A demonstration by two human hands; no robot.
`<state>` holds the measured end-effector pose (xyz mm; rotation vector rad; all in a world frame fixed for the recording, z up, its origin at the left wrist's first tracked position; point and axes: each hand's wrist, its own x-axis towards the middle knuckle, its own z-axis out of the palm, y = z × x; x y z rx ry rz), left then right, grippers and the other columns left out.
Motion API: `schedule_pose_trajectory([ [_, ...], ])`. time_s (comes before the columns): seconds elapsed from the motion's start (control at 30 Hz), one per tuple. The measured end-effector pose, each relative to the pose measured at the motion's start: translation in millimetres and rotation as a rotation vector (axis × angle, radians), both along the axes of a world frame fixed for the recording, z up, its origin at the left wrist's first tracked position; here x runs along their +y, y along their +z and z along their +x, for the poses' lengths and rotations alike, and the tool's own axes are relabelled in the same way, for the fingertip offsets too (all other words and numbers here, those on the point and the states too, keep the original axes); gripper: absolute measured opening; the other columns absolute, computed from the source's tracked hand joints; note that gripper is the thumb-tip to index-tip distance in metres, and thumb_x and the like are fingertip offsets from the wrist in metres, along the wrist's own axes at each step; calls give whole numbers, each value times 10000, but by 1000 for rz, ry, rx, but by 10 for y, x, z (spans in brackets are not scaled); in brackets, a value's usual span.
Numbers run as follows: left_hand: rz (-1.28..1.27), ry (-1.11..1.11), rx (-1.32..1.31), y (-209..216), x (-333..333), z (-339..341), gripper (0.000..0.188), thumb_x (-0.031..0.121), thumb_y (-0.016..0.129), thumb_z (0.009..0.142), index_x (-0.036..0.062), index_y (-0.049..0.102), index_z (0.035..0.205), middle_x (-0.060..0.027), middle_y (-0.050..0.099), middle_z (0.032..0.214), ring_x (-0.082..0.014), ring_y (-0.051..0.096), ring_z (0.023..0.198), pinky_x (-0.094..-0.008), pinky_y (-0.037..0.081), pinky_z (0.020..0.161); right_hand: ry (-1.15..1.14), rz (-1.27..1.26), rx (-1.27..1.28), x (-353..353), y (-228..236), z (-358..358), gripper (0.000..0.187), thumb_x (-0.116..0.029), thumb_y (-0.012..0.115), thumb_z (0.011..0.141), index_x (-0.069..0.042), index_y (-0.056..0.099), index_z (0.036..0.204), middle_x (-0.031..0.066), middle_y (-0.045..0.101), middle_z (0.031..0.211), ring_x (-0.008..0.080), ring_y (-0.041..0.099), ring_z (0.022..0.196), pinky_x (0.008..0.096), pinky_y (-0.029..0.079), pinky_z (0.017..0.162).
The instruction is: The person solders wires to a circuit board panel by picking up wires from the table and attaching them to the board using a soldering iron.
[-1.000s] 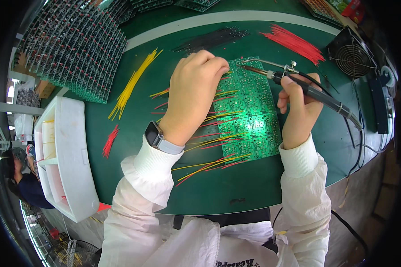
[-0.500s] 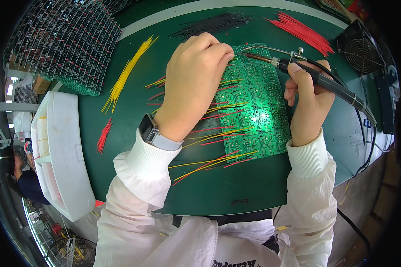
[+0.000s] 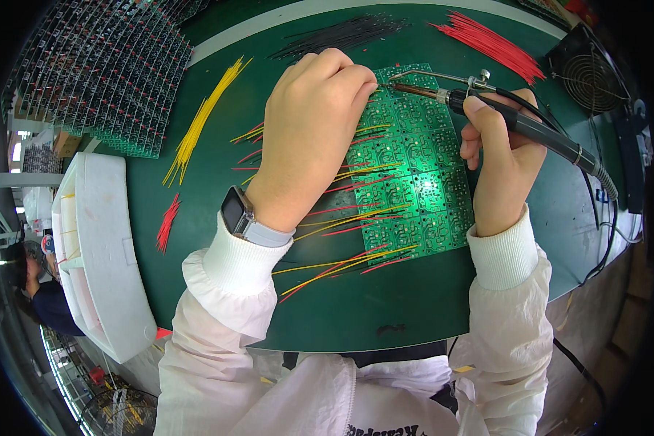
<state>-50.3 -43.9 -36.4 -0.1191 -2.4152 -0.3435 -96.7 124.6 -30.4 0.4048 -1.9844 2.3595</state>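
The left hand (image 3: 312,123) arches over the upper left edge of a green circuit board (image 3: 414,156), its fingers bent inward and the tips right at the board; from here I can't tell whether they pinch a wire. The right hand (image 3: 505,145), apart from the left, is clamped around the handle of a soldering iron (image 3: 537,131), whose tip points at the board just beside the left fingertips. A thin metal tube (image 3: 432,73) runs alongside the iron. The board lies flat on the green table (image 3: 370,312), below and between the two hands, with red and yellow wires (image 3: 320,267) lying across its left edge and reaching under the left forearm. A watch (image 3: 237,212) sits on the left wrist. Left of that hand lie a yellow wire bundle (image 3: 205,123) and, nearer the person, a short red bundle (image 3: 168,225). Beyond the hands are black wires (image 3: 345,35) and long red wires (image 3: 490,45); a dark fan (image 3: 588,76) stands past the right hand. Farther left of the left hand are a white tray (image 3: 112,247), stacked boards (image 3: 98,80) and another person (image 3: 54,309) in dark clothing.
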Motion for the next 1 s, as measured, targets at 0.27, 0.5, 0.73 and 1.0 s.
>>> schedule_pose_trajectory([
  [0.27,-29,-4,21,-8,-8,-3,76,49,665,716,23,636,781,-65,580,745,-220,567,677,-295,452,595,-2,32,5,-1,12,3,169,-57,647,730,-8,488,762,38,534,626,55,456,465,184,355,424],
  [0.5,-53,-17,29,1,2,-8,74,51,665,715,28,637,779,-61,575,739,-220,566,683,-299,454,597,2,35,47,-4,0,2,172,-39,645,727,-10,477,749,24,530,635,39,444,479,179,348,426],
  [0.73,-65,-21,30,-6,-17,-5,72,50,666,710,33,637,774,-60,575,738,-221,566,683,-300,454,597,-22,31,44,-11,17,18,165,-43,644,729,-5,487,762,33,534,642,46,450,476,180,352,428],
  [1.0,-43,-26,24,-8,-18,-15,66,53,663,716,33,636,773,-60,577,742,-224,566,682,-301,453,596,-85,-36,72,35,1,-37,172,-72,654,720,-8,504,775,39,535,617,54,456,460,184,359,428],
])
